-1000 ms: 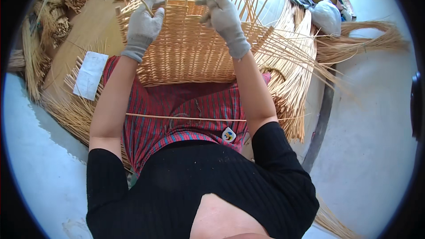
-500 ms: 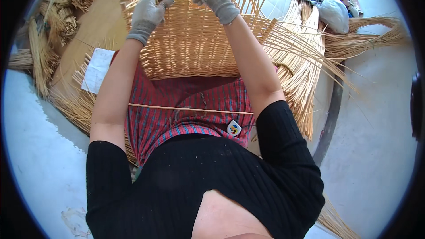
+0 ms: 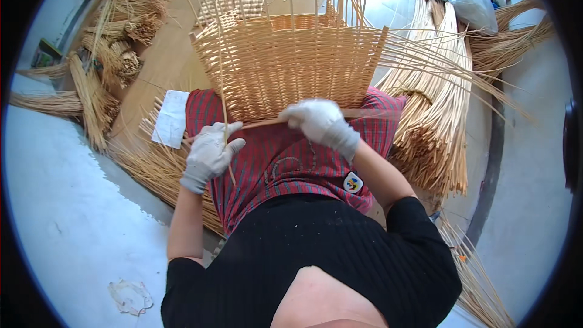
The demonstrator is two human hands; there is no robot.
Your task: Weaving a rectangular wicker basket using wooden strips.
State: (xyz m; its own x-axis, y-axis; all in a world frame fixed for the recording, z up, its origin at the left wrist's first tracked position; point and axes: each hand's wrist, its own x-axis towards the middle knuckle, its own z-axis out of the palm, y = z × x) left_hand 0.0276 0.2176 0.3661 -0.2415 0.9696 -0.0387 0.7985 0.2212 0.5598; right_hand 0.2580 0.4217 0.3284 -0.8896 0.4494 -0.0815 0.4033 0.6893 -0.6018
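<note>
A half-woven wicker basket point(image 3: 291, 64) leans over my lap with tall stakes rising from its rim. My left hand point(image 3: 211, 152), in a pale grey work glove, is closed at the basket's lower left corner. A thin wicker rod point(image 3: 261, 124) runs from it along the basket's bottom edge to my right hand point(image 3: 319, 123). The right glove, slightly blurred, is closed around that rod. Another long strand point(image 3: 223, 79) hangs down the basket's left side and passes by my left thumb, its end over the red checked cloth point(image 3: 255, 173) on my lap.
Bundles of wicker point(image 3: 434, 127) lie at the right, more bundles point(image 3: 115, 54) at the far left. Loose rods and a white paper point(image 3: 171, 118) are beside my left knee. Woven mats point(image 3: 234, 3) lie beyond the basket. A white plastic bag point(image 3: 475, 7) sits far right.
Both hands have come down from the stakes at the rim to the basket's lower edge. The rod lying across my lap has been picked up. My view has shifted, so the basket appears further right.
</note>
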